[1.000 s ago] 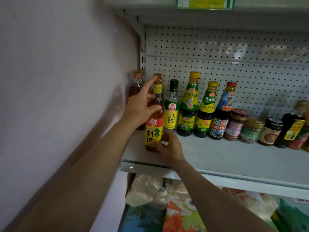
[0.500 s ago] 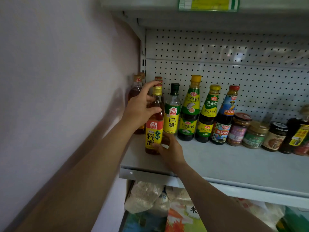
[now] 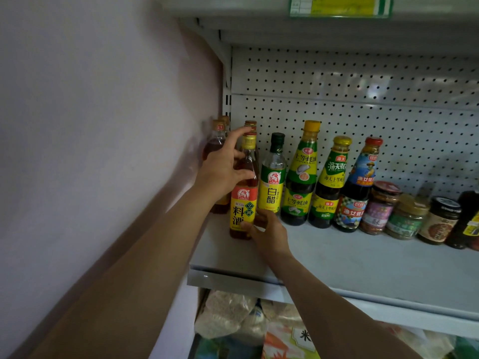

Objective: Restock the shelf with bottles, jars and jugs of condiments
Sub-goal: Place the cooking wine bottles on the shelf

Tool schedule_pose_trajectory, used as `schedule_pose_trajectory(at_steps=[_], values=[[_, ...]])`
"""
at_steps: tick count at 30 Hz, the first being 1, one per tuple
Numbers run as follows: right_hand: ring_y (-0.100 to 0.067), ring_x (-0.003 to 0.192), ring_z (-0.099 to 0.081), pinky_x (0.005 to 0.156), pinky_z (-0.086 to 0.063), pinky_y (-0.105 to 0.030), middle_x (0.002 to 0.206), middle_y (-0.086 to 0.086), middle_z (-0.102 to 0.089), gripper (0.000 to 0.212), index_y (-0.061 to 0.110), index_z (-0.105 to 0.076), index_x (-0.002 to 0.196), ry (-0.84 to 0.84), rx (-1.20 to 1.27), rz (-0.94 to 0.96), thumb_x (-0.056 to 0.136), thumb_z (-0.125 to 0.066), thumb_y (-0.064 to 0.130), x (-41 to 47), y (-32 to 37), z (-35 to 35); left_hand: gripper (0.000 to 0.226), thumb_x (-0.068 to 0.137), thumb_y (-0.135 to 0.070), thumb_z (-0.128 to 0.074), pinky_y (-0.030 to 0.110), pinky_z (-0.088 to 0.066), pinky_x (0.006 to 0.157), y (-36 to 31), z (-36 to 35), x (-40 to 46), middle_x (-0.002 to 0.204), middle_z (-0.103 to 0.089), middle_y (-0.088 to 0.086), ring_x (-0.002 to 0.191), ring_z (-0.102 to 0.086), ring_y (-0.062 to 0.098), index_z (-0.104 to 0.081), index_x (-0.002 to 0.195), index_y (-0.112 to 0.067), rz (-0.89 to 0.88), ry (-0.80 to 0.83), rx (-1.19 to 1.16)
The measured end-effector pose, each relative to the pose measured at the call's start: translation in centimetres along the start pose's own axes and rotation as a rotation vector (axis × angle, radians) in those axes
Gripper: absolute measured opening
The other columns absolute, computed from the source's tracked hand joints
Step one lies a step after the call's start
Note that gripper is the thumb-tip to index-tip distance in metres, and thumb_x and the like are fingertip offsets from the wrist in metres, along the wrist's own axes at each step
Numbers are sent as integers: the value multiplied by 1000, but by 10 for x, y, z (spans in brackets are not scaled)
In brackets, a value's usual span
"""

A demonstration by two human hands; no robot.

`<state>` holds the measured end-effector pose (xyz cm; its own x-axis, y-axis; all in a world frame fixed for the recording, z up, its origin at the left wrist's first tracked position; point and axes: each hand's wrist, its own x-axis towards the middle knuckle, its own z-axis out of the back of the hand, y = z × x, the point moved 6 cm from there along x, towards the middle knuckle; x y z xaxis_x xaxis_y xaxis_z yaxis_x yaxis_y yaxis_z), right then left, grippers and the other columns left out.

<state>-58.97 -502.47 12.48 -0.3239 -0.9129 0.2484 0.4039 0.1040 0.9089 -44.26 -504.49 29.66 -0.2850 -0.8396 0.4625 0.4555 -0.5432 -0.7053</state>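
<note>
A pale wall (image 3: 90, 125) fills the left side. Against it, at the far left end of a grey shelf (image 3: 363, 268), stand two amber bottles with orange caps (image 3: 217, 141), one behind the other. The left hand (image 3: 223, 172) reaches in from the lower left and curls around the neck and shoulder of a cooking wine bottle (image 3: 243, 200), thumb across the front, forefinger stretched up beside its gold cap. This bottle, with a red and yellow label, stands upright near the front left of the shelf, with similar bottles behind it. The right hand (image 3: 269, 231) comes from the lower right and pinches the bottle's base, fingertips on the lower label. Just right stands a white vinegar bottle (image 3: 272, 177) with a dark green cap, then two oyster sauce bottles (image 3: 302, 174) with yellow caps, then a dark sauce bottle (image 3: 359, 187) with a red cap. Further right sits a row of small jars (image 3: 407, 216) along the pegboard back panel (image 3: 363, 99). Below the shelf lie bagged goods (image 3: 233, 314).
</note>
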Motion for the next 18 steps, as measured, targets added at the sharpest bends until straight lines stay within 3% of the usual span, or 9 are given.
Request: schedule_pose_trajectory(at_steps=[7, 11, 18], values=[[-18, 97, -65, 87, -56, -37, 103, 1, -68, 47, 17, -62, 114, -66, -74, -47, 79, -83, 41, 11, -5, -5, 98, 75, -16, -84, 49, -56, 89, 6, 0, 14, 123, -67, -3, 107, -64, 17, -25, 141, -58, -3, -28, 51], [-16, 88, -63, 77, -51, -31, 92, 6, -65, 46, 17, -62, 104, -93, -144, -77, 78, -81, 50, 18, -5, -6, 97, 76, -15, -84, 49, -58, 85, 12, -1, 22, 126, -66, -2, 104, -67, 19, -25, 138, -60, 6, -27, 37], [-19, 79, -60, 69, -44, -29, 85, 2, -65, 48, 18, -61, 91, -99, -227, -150, 76, -77, 61, 26, -7, -8, 95, 76, -15, -83, 30, -52, 76, 23, -3, 37, 125, -67, -4, 95, -60, 6, -27, 140, -59, 19, -21, 1]])
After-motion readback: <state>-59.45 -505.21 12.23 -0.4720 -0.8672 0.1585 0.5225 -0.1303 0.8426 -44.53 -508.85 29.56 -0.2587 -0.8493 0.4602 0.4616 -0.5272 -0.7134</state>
